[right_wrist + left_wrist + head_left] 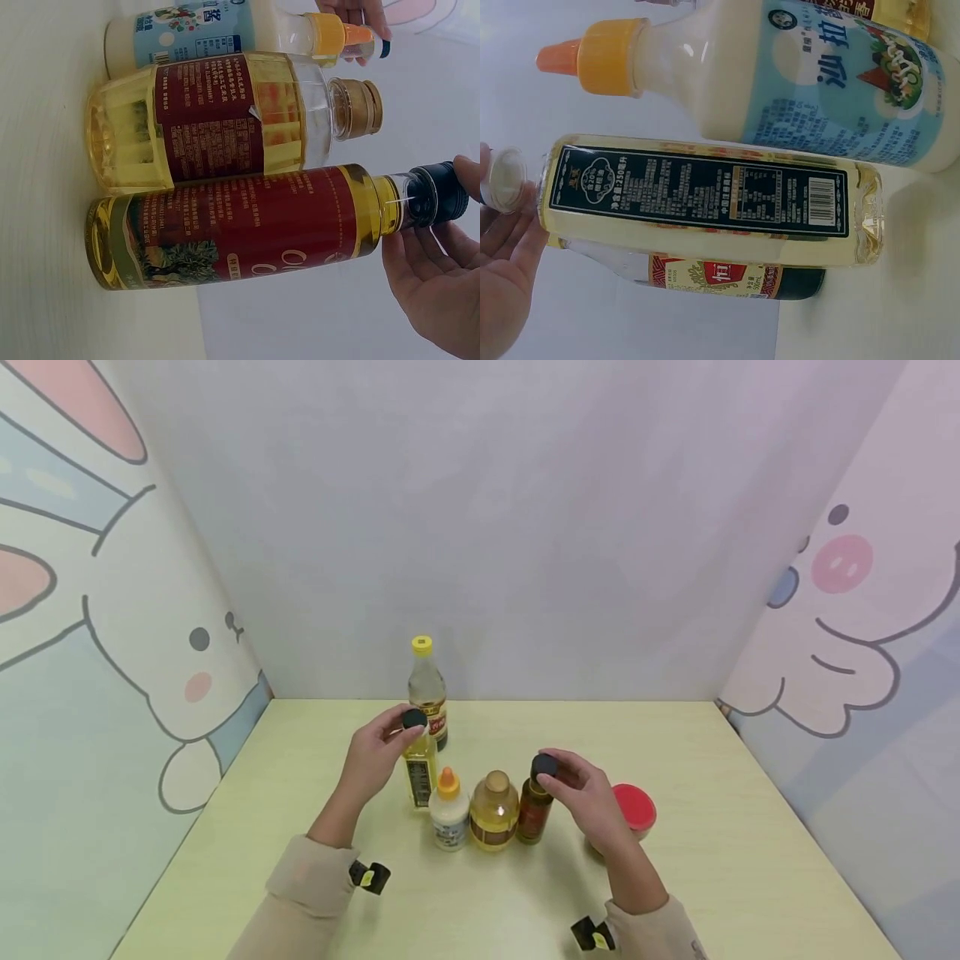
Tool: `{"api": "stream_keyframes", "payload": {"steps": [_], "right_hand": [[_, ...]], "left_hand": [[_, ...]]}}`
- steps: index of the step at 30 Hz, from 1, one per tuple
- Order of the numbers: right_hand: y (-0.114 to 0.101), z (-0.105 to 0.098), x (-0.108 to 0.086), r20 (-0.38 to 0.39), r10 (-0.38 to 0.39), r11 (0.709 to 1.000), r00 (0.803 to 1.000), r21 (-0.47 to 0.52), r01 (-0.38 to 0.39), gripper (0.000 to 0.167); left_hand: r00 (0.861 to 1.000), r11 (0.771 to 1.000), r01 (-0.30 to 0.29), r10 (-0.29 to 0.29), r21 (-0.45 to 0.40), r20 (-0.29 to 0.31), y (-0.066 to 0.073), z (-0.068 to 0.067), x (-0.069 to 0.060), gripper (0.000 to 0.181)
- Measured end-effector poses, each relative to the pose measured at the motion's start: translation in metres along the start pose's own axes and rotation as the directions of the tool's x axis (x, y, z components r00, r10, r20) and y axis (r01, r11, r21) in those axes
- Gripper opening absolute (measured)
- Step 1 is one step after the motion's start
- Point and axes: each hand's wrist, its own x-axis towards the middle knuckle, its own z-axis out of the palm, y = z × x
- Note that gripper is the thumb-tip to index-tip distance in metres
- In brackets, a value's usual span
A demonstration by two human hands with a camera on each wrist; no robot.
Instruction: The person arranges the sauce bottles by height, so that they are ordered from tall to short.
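My left hand [375, 753] pinches the black cap [415, 718] at the top of a square bottle of pale yellow oil [705, 199], which has a dark label. With thumb and fingers, my right hand [592, 797] grips the black cap [440, 193] of a red-labelled olive oil bottle [247, 229], which stands upright. Between the two stand a salad dressing bottle [450, 818] with an orange nozzle and a rounded oil bottle [495, 818] with a tan cap. Whether the square bottle's base touches the table cannot be told.
A yellow-capped glass bottle [427, 681] with a red and yellow label stands behind the square one. To the right, a red-lidded jar [634, 807] is partly hidden by my right hand. Cartoon-printed side panels and a plain back panel [487, 527] bound the pale table [750, 860].
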Motion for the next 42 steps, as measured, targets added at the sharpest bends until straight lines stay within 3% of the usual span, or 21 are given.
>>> {"api": "stream_keyframes", "payload": {"steps": [15,28,42], "right_hand": [[-0.001,0.001,-0.001,-0.011,0.012,1.0,1.0,0.01,-0.012,0.042],[-0.001,0.002,-0.002,-0.014,0.016,1.0,1.0,0.011,-0.016,0.042],[0.001,0.003,-0.001,-0.016,0.001,1.0,1.0,0.014,-0.001,0.042]], "left_hand": [[0.996,0.997,-0.075,0.074,0.026,0.044,0.009,0.007,0.021,0.037],[0.997,0.998,-0.057,0.056,0.027,0.057,0.01,0.014,0.042,0.036],[0.999,0.999,-0.041,0.041,-0.002,0.026,0.0,0.034,0.063,0.039]]}}
